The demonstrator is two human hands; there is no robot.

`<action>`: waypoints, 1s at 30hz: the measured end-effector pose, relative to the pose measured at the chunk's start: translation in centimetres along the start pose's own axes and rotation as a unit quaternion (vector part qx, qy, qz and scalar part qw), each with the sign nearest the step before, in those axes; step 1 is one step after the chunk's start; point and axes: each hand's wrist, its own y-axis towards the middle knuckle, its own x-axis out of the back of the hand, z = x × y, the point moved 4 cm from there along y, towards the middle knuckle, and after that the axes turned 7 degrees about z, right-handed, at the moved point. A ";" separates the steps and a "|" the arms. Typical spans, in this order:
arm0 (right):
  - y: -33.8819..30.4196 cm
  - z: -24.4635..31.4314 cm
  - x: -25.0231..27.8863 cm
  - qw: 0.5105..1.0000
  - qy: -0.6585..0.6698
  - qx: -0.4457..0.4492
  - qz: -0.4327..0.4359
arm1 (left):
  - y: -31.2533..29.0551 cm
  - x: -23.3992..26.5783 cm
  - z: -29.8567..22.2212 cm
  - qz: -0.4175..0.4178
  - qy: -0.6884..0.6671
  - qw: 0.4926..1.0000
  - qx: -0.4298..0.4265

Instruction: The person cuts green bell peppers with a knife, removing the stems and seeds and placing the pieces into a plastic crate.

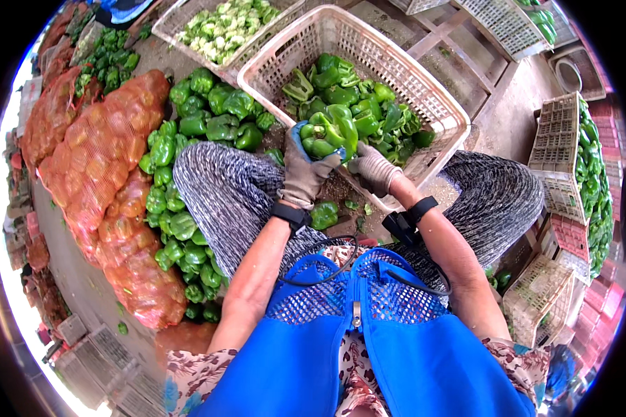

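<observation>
Gripped in the gloved left hand (305,170) are green peppers (325,135) (several); the basket (424,90) rim is clasped by the right hand (375,169).

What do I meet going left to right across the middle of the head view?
Orange net sacks → loose pile of green peppers → left hand gripping green peppers → right hand at the basket rim → stacked crates of peppers.

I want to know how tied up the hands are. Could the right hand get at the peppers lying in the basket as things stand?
Probably yes. The right hand rests at the near rim of the open basket, and the peppers inside lie uncovered just beyond it. The left hand holds a pepper.
</observation>
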 end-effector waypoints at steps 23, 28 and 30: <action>-6.0 5.5 2.4 0.959 0.212 0.162 -0.094 | 0.7 -0.9 -5.7 0.047 0.264 0.960 -0.078; -6.6 5.1 2.8 0.941 0.333 0.035 0.057 | 0.3 -1.5 -11.0 0.231 0.356 0.859 -0.286; -6.6 4.8 2.8 0.922 0.361 0.017 0.136 | 0.7 -2.0 -13.5 0.366 0.354 0.835 -0.210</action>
